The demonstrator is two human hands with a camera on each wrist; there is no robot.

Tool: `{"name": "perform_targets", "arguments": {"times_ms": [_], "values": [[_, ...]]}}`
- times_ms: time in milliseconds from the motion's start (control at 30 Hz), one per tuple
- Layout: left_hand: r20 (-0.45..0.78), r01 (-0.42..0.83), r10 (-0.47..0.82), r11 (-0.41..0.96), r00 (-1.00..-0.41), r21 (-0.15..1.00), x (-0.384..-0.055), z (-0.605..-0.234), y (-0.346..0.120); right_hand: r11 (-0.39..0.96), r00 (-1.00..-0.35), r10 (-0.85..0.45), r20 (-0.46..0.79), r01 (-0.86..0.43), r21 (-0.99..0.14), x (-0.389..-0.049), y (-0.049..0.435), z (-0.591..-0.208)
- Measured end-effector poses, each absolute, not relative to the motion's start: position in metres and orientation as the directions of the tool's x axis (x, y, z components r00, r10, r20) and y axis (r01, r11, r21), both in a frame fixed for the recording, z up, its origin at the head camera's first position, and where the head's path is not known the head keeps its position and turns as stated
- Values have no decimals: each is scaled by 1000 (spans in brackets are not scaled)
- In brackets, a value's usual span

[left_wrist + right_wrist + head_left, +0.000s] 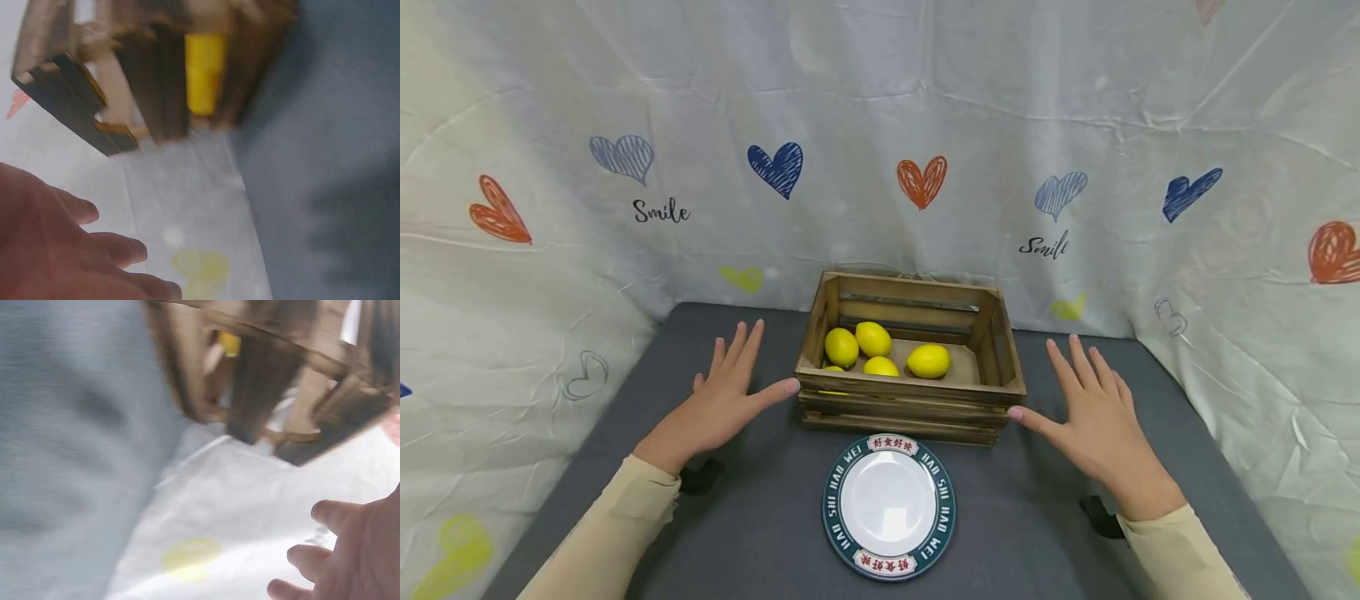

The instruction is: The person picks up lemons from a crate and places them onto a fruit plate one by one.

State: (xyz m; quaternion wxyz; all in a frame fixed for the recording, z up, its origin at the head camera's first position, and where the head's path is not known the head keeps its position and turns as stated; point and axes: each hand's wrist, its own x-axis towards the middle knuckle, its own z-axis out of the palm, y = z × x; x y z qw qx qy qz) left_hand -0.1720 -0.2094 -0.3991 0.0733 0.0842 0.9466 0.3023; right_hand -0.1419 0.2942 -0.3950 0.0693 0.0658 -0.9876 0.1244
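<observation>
A brown slatted wooden crate point(910, 387) stands at the back middle of the table with several yellow lemons point(928, 361) inside, mostly toward its left. My left hand point(722, 408) hovers at the crate's left, fingers spread, its thumb tip by the front left corner. On the other side, my right hand point(1093, 425) is spread likewise, its thumb tip by the front right corner. Whether either thumb touches the wood I cannot tell. Both wrist views show the crate blurred, the other fingers apart from it. Neither hand holds anything.
A round plate point(887, 500) with a white middle and a dark green lettered rim lies in front of the crate. Dark grey cloth covers the table point(760, 517). A white curtain point(850, 108) printed with hearts hangs behind and at both sides.
</observation>
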Motion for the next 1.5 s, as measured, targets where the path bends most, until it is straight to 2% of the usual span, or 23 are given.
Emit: {"name": "perform_targets", "arguments": {"times_ms": [233, 500, 667, 900, 1133, 1367, 1500], "values": [[-116, 59, 233, 629, -965, 775, -190, -399, -186, 951, -964, -199, 174, -233, -204, -166, 266, -358], [-120, 17, 238, 505, -964, 863, -198, -408, -179, 928, -938, -325, 125, -341, -148, -194, 229, -320], [-129, -14, 262, 400, -956, 917, -198, -415, -177, 903, -913, -399, 83, -407, -135, -214, 208, -311], [-102, -20, 252, 309, -962, 951, -200, -425, -168, 861, -872, -489, 2, -483, -158, -240, 188, -311], [-96, -42, 212, 247, -973, 968, -198, -432, -159, 795, -799, -599, -47, -587, -154, -262, 163, -315], [-78, -50, 158, 171, -984, 984, -197, -438, -150, 765, -755, -642, -136, -615, -192, -272, 132, -311], [-68, -46, 139, 156, -988, 987, -197, -439, -145, 769, -751, -636, -176, -598, -226, -280, 117, -314]]}}
